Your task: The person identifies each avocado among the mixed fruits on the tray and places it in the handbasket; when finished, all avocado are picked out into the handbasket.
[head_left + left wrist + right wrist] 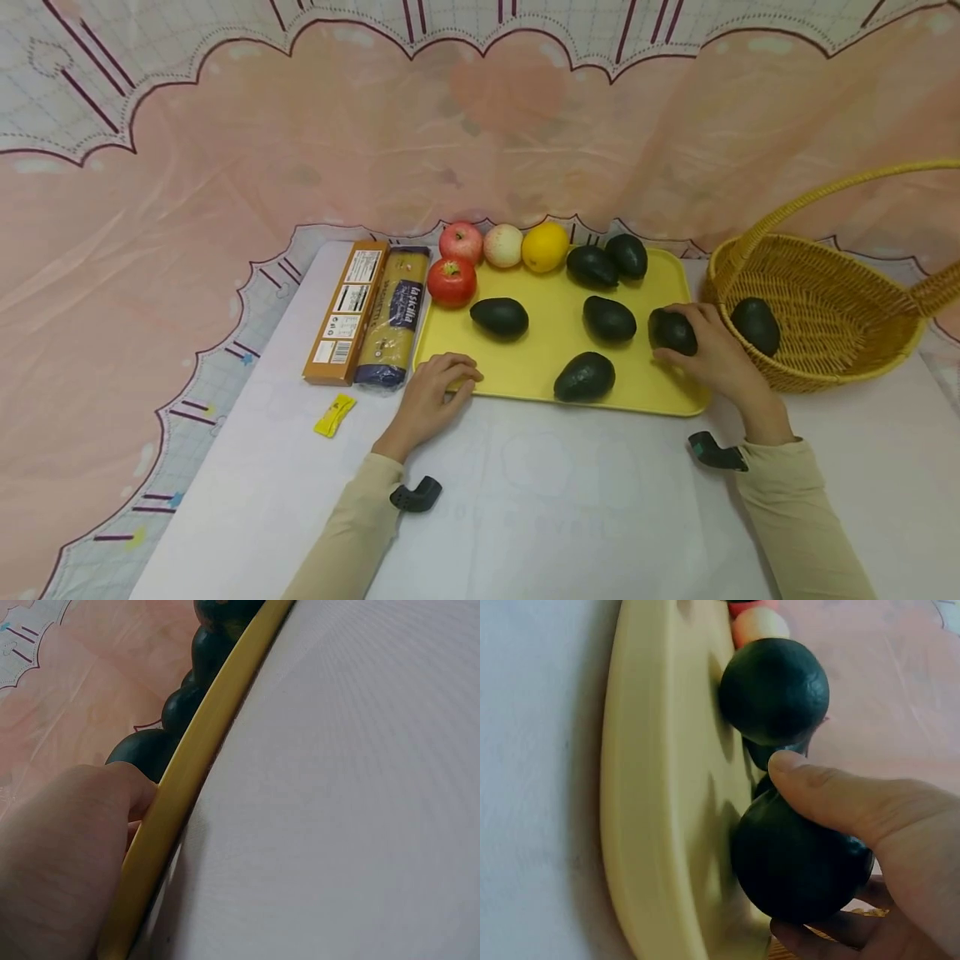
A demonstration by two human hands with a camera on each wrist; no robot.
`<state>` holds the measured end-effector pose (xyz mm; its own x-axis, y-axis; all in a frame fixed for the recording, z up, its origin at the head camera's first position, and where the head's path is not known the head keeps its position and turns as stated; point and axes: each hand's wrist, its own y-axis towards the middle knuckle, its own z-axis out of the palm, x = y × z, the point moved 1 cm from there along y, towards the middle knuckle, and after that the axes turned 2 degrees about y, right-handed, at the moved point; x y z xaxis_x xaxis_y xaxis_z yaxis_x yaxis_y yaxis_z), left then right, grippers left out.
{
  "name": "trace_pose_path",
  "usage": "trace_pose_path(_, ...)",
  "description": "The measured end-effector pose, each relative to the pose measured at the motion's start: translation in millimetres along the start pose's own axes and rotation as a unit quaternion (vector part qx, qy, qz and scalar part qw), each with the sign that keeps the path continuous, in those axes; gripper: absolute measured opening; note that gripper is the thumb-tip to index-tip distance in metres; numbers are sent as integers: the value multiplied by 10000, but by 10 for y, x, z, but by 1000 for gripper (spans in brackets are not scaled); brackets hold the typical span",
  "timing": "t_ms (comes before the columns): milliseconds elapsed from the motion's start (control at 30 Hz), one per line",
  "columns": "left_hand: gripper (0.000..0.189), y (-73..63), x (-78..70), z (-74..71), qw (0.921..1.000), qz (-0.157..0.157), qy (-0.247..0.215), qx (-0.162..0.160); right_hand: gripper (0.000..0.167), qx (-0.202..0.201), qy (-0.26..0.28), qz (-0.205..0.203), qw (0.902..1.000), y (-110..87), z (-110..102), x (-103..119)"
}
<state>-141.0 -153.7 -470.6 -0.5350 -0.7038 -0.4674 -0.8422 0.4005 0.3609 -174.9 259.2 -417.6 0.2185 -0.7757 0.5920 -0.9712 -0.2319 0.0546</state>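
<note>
Head view: right hand (708, 354) curling round a dark, oval avocado (672, 331) at the right end of the smooth yellow tray (547, 333), long axis lying roughly across the tray, beside the woven wicker basket (817, 292). Left hand (435, 392) resting on the tray's near-left rim, fingers loosely bent on the edge.

- The clear spaghetti packet with dark blue ends (393, 315), lying left of the yellow tray, carries a white brand word along its length; it looks like "fasicilia", though I can't be sure of every letter.
- The long orange cardboard box (347, 310) beside it bears white label panels and a barcode, too small to read.
</note>
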Motion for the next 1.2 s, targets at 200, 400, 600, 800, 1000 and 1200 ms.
trace_pose_path(200,11,2,-6,15,10000,9,17,15,67,-213,49,-141,9997,-16,-7,36)
trace_pose_path(400,11,24,-29,43,10000,14,-24,23,64,-449,233,-396,9979,-36,-66,59)
trace_pose_path(600,12,42,-40,41,9999,-48,-25,94,61,-632,379,-631,9953,-44,-129,62)
trace_pose_path(800,11,26,-26,20,9999,-97,4,97,59,-938,478,-867,9907,-53,-210,80)
trace_pose_path(1000,11,-3,-14,1,9999,-120,18,0,59,-1163,527,-735,9891,-61,-282,93)
trace_pose_path(1200,12,4,-29,5,9998,-148,-64,74,60,-1196,800,-166,9895,-120,-374,93)
